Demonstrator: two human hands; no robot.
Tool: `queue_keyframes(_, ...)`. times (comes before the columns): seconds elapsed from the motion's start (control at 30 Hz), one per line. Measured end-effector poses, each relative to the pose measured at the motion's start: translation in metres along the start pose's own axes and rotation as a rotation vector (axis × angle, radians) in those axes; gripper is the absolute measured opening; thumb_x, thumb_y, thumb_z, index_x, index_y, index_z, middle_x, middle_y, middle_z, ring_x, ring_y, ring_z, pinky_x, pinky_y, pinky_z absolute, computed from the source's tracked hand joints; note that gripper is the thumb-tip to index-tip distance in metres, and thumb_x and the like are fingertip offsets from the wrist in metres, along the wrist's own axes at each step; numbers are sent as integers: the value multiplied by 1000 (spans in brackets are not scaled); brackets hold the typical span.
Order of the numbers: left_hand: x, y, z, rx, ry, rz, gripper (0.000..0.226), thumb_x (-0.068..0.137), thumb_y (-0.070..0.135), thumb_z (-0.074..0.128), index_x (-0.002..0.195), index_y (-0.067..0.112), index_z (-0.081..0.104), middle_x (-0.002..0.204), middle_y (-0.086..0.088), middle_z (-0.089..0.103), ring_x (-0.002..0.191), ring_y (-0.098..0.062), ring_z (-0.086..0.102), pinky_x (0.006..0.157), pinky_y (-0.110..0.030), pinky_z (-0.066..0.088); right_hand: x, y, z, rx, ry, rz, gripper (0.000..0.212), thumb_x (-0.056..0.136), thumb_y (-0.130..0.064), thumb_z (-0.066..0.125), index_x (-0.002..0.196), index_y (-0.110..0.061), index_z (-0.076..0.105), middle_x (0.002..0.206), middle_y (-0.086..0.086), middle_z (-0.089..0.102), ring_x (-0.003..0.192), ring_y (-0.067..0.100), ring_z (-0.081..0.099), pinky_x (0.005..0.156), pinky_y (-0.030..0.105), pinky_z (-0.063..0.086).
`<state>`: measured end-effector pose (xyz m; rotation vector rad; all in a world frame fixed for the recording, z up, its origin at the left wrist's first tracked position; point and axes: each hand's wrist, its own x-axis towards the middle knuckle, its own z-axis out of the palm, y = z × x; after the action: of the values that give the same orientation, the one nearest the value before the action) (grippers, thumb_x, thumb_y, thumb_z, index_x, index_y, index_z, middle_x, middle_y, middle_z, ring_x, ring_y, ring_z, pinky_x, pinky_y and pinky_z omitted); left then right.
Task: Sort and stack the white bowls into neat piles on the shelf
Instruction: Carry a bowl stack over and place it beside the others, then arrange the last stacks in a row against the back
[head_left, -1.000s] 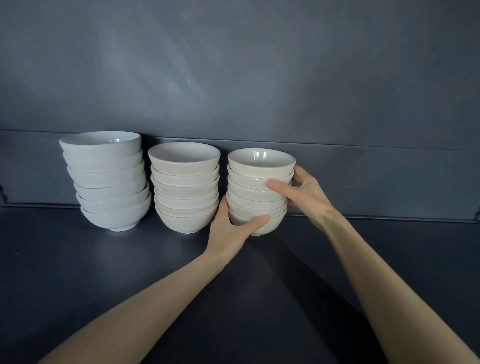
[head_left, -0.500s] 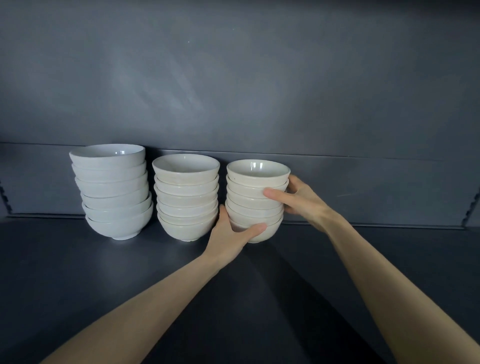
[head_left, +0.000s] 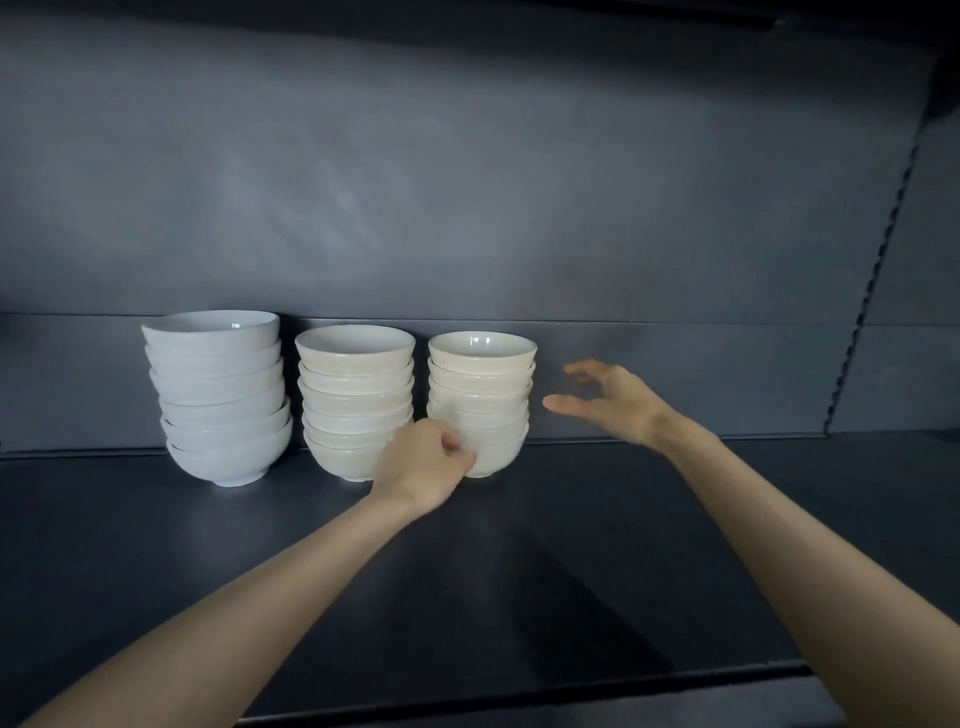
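Observation:
Three piles of white bowls stand in a row at the back of the dark shelf (head_left: 519, 571). The left pile (head_left: 218, 395) is bluish white and the widest. The middle pile (head_left: 356, 395) and the right pile (head_left: 480, 395) are cream. My left hand (head_left: 423, 462) hovers low in front of the gap between the middle and right piles, fingers loosely curled and blurred, gripping nothing that I can see. My right hand (head_left: 605, 400) is spread with relaxed fingers, just right of the right pile and apart from it.
The grey back wall (head_left: 467, 208) rises directly behind the piles. A slotted upright (head_left: 872, 291) runs down the right side. The shelf's front lip (head_left: 519, 696) crosses the bottom of the view.
Both hands have let go of the right pile. My right hand has pulled away to the right and opened; my left hand has curled and drawn back. The camera view has tilted up.

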<state>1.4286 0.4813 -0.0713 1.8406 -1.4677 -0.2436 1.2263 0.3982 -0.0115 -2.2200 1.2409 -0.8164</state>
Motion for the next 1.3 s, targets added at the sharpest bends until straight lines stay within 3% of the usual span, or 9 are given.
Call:
queue_keyframes(0.13, 0, 43, -3, 136, -149, 112, 29, 82, 36, 69, 104, 19, 65, 108, 1, 66, 102, -20, 60, 89, -30, 47, -26, 8, -44, -190, 19, 59, 61, 84, -43, 69, 135, -14, 53, 141, 6, 52, 130, 22, 47, 100, 29, 38)
queue_keyframes(0.33, 5, 137, 8, 276, -222, 362, 50, 80, 45, 68, 125, 23, 57, 122, -6, 61, 114, -27, 54, 97, -36, 44, -73, 24, -127, -383, 113, 161, 61, 85, -41, 69, 137, -14, 50, 140, 8, 51, 128, 24, 46, 101, 25, 34)
queue_keyframes(0.4, 3, 172, 17, 290, -223, 433, 55, 80, 47, 68, 129, 27, 54, 127, -6, 58, 120, -29, 50, 99, -39, 43, -92, 32, -157, -437, 148, 210, 59, 84, -41, 69, 135, -16, 52, 131, 11, 57, 115, 24, 51, 93, 25, 36)
queue_keyframes(0.53, -9, 241, 43, 306, -180, 583, 57, 81, 49, 66, 132, 28, 51, 132, -5, 57, 122, -30, 51, 99, -39, 43, -134, 55, -218, -517, 241, 282, 56, 83, -38, 71, 132, -16, 54, 102, 12, 58, 119, 27, 51, 94, 27, 38)
queue_keyframes(0.7, -38, 321, 90, 227, -175, 705, 55, 83, 46, 64, 133, 26, 50, 130, -7, 59, 119, -32, 54, 99, -42, 44, -193, 101, -289, -577, 298, 377, 59, 82, -42, 69, 133, -19, 52, 131, 12, 55, 124, 28, 47, 98, 31, 38)
queue_keyframes(0.9, -75, 400, 162, 219, -198, 790, 55, 86, 42, 62, 136, 25, 47, 129, -5, 59, 121, -31, 51, 95, -37, 43, -252, 159, -358, -627, 333, 417, 59, 83, -42, 69, 133, -16, 51, 123, 10, 59, 117, 30, 51, 89, 32, 42)
queue_keyframes(1.03, -91, 447, 204, 239, -227, 851, 54, 88, 41, 60, 138, 24, 45, 132, -3, 57, 122, -29, 50, 94, -35, 42, -278, 204, -396, -637, 327, 448, 56, 84, -41, 69, 129, -10, 52, 96, 0, 55, 101, 26, 50, 77, 24, 32)
queue_keyframes(1.17, -90, 492, 242, 275, -222, 922, 53, 89, 41, 58, 137, 24, 44, 132, -2, 56, 121, -27, 50, 93, -35, 42, -287, 244, -434, -624, 347, 505, 63, 84, -41, 68, 137, -15, 46, 128, 11, 53, 113, 29, 51, 85, 30, 38)
queue_keyframes(1.3, -74, 528, 290, 289, -228, 951, 49, 88, 41, 57, 132, 22, 47, 124, -2, 58, 114, -25, 52, 87, -33, 41, -279, 293, -464, -641, 339, 540, 58, 84, -43, 67, 129, -12, 48, 124, 14, 55, 111, 33, 52, 93, 40, 45)
